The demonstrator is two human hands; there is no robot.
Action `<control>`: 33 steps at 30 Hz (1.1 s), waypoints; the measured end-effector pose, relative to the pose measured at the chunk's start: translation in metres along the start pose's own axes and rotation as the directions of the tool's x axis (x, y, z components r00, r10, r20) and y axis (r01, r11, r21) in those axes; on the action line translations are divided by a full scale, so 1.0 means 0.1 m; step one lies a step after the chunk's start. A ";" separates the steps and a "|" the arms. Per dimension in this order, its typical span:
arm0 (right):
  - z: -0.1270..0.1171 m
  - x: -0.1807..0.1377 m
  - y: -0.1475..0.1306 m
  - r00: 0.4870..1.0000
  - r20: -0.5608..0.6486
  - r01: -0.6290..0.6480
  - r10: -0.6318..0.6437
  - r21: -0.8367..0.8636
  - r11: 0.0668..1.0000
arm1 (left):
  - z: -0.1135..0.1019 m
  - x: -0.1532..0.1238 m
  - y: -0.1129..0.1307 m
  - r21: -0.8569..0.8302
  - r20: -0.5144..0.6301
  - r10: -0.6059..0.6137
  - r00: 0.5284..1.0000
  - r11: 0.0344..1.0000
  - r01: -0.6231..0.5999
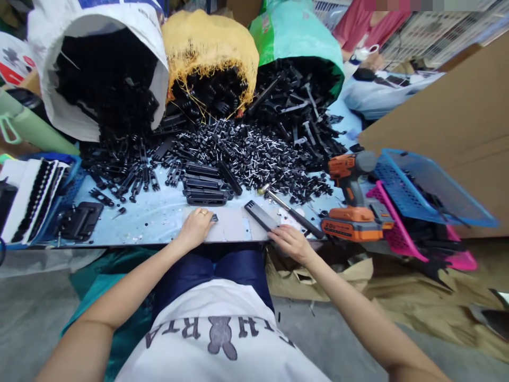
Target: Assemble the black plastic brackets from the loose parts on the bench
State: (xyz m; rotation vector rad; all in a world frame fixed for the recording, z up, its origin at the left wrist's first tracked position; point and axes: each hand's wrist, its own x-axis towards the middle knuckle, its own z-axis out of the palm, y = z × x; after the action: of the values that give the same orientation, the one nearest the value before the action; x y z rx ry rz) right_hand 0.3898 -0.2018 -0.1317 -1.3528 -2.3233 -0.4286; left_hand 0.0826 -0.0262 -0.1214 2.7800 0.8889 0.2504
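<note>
My left hand (196, 227) rests at the table's near edge, fingers curled round a small black part (214, 217) at its fingertips. My right hand (290, 241) lies further right on the edge, its fingers closed on the near end of a flat black ribbed strip (259, 215) that points away to the upper left. A hammer (292, 209) with a dark handle lies just beyond my right hand. A stack of black flat strips (204, 185) sits ahead of my left hand.
A heap of small black plastic parts (254, 148) covers the light blue table (159, 212). Three open sacks stand behind: white (99, 69), yellow mesh (209, 45), green (296, 37). An orange cordless drill (352, 204), blue basket (421, 185) and pink basket (393, 233) stand right. Another person sits far behind.
</note>
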 end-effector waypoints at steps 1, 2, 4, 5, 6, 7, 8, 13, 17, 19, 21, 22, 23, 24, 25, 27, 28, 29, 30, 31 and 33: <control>0.00 0.01 -0.06 0.999 0.033 -0.041 0.040 0.033 0.999 | 0.03 -0.04 0.03 0.018 0.004 0.018 1.000 1.000 -0.018; 0.02 0.06 -0.11 0.992 0.046 -0.120 0.118 0.044 0.992 | 0.06 -0.06 0.05 0.035 0.004 0.038 0.999 0.999 -0.038; 0.09 0.24 -0.15 0.948 0.065 -0.315 0.313 0.020 0.949 | 0.10 -0.08 0.08 0.060 0.004 0.068 0.998 0.996 -0.068; 0.13 0.36 -0.15 0.914 0.093 -0.396 0.395 -0.008 0.918 | 0.11 -0.07 0.09 0.063 0.016 0.075 0.997 0.995 -0.076; 0.18 0.48 -0.14 0.879 0.132 -0.457 0.458 -0.042 0.889 | 0.11 -0.06 0.09 0.060 0.032 0.072 0.997 0.995 -0.074; 0.23 0.59 -0.13 0.846 0.181 -0.497 0.501 -0.072 0.865 | 0.11 -0.05 0.09 0.054 0.048 0.070 0.996 0.996 -0.072; 0.27 0.69 -0.11 0.819 0.234 -0.519 0.524 -0.090 0.850 | 0.10 -0.04 0.09 0.047 0.061 0.073 0.995 0.996 -0.076; 0.29 0.98 -0.13 0.837 0.332 -0.501 0.435 0.149 0.852 | 0.09 -0.06 0.07 0.025 -0.021 -0.004 1.000 1.000 0.004; 0.13 1.05 -0.28 0.916 0.381 -0.270 0.123 0.360 0.893 | 0.05 -0.12 0.01 -0.059 -0.102 -0.061 0.993 0.997 0.055; 0.07 1.08 -0.37 0.897 0.441 -0.170 -0.019 0.387 0.906 | 0.01 -0.14 -0.01 -0.160 -0.135 -0.043 0.990 0.987 0.021; 0.07 1.13 -0.44 0.877 0.477 -0.225 0.059 0.298 0.928 | -0.02 -0.15 0.01 -0.287 -0.165 -0.068 0.984 0.958 0.019; 0.09 1.16 -0.46 0.861 0.473 -0.312 0.187 0.203 0.928 | -0.04 -0.14 0.03 -0.345 -0.172 -0.090 0.981 0.938 0.025; 0.12 1.19 -0.49 0.825 0.449 -0.423 0.342 0.091 0.901 | -0.04 -0.14 0.07 -0.398 -0.175 -0.110 0.978 0.917 0.032; 0.17 1.23 -0.51 0.766 0.415 -0.534 0.490 -0.013 0.846 | -0.05 -0.12 0.11 -0.444 -0.176 -0.128 0.976 0.895 0.037; 0.21 1.26 -0.52 0.697 0.385 -0.621 0.604 -0.095 0.778 | -0.05 -0.11 0.15 -0.486 -0.174 -0.144 0.974 0.873 0.042; 0.30 1.33 -0.53 0.574 0.352 -0.725 0.739 -0.200 0.659 | -0.06 -0.08 0.22 -0.560 -0.158 -0.173 0.972 0.826 0.056; 0.34 1.34 -0.52 0.525 0.334 -0.758 0.783 -0.236 0.608 | -0.07 -0.08 0.24 -0.589 -0.153 -0.184 0.971 0.806 0.059; 0.36 1.35 -0.50 0.478 0.308 -0.789 0.822 -0.262 0.557 | -0.08 -0.07 0.25 -0.611 -0.150 -0.191 0.970 0.789 0.061; 0.37 1.35 -0.49 0.435 0.285 -0.816 0.854 -0.276 0.508 | -0.09 -0.08 0.26 -0.626 -0.151 -0.198 0.968 0.777 0.061; 0.37 1.33 -0.47 0.402 0.276 -0.839 0.873 -0.271 0.472 | -0.10 -0.08 0.26 -0.635 -0.155 -0.207 0.966 0.770 0.063; 0.33 1.28 -0.46 0.399 0.321 -0.869 0.859 -0.167 0.466 | -0.10 -0.09 0.26 -0.648 -0.156 -0.227 0.961 0.758 0.074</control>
State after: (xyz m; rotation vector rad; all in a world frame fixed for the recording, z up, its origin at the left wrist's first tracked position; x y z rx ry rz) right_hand 0.2865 -0.1127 -0.0991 -2.5406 -1.4350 0.2330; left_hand 0.0876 -0.0508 -0.1062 2.0536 0.8647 0.7099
